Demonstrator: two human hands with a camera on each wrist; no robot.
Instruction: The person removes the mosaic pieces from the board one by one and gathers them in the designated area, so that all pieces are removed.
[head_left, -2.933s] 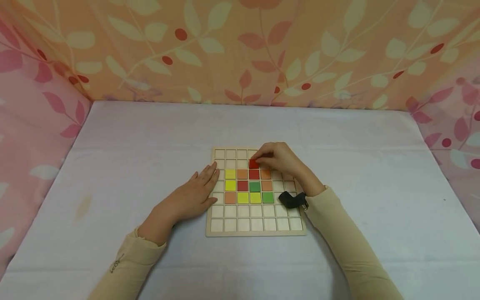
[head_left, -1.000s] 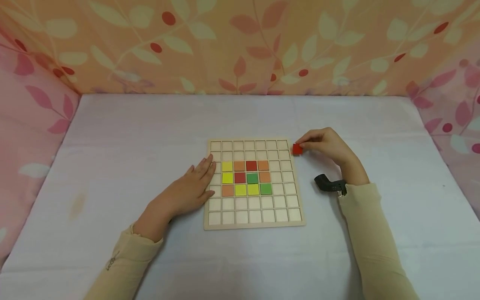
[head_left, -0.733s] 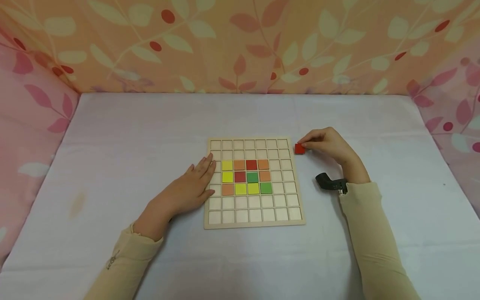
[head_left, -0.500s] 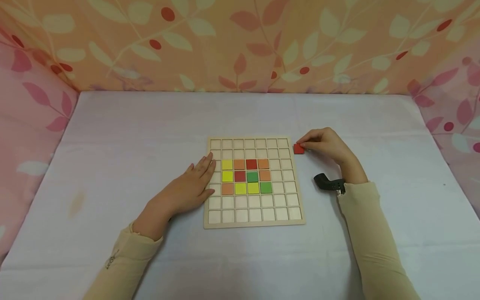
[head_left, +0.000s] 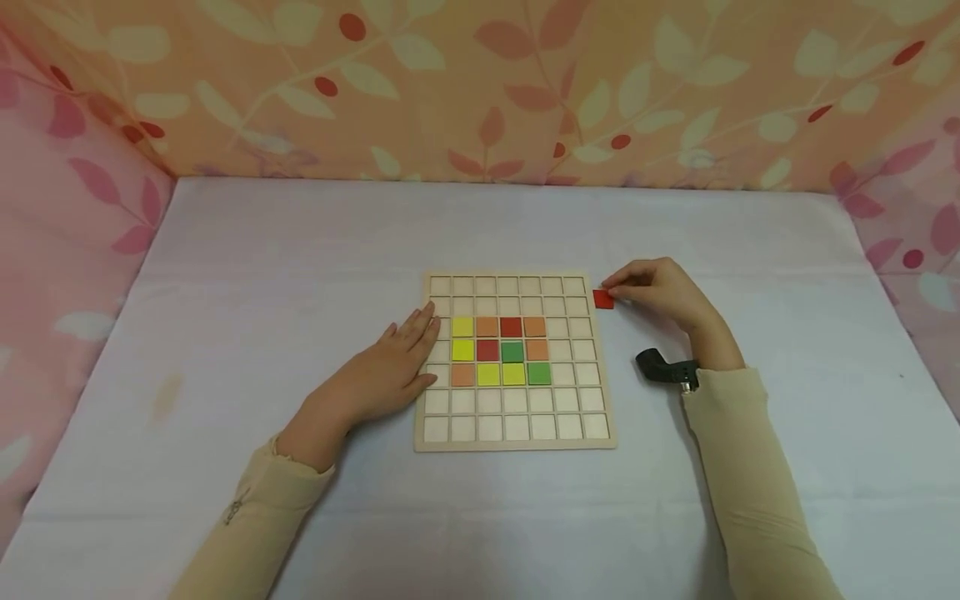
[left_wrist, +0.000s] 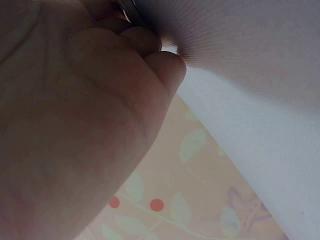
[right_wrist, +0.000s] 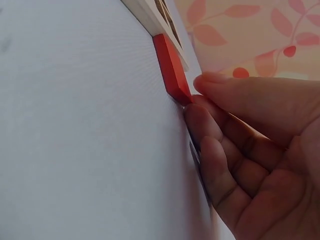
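left hand (head_left: 378, 379) lies flat, fingers straight, thumb spread away, pinching nothing. fingertips rest over the left edge of the wooden grid board (head_left: 517, 446); reads as a steadying press, probably enough to stop a light panel sliding on the white cloth (head_left: 517, 517). board sits roughly square to the person, within reach of both hands.

coloured tiles (head_left: 512, 352) fill a block three rows deep and four across, mid-board: yellow, orange, red, green mixed. each has its own cell, ridges between keep neighbours lined up. bare cells on all sides of the block.

further right, loose red tile (head_left: 603, 299) is off the board, just beside its right edge, toward the far end. can't tell if it touches the rim. right hand (head_left: 663, 296) reaches it from the right, thumb and index tips close together at the tile's right end. pinching or only touching? can't tell, contact is partly hidden. working from that end likely keeps fingers out of the board's way.

black bent piece (head_left: 663, 367) sticks out left from the right sleeve (head_left: 738, 450), apart from the board, so probably no snag.
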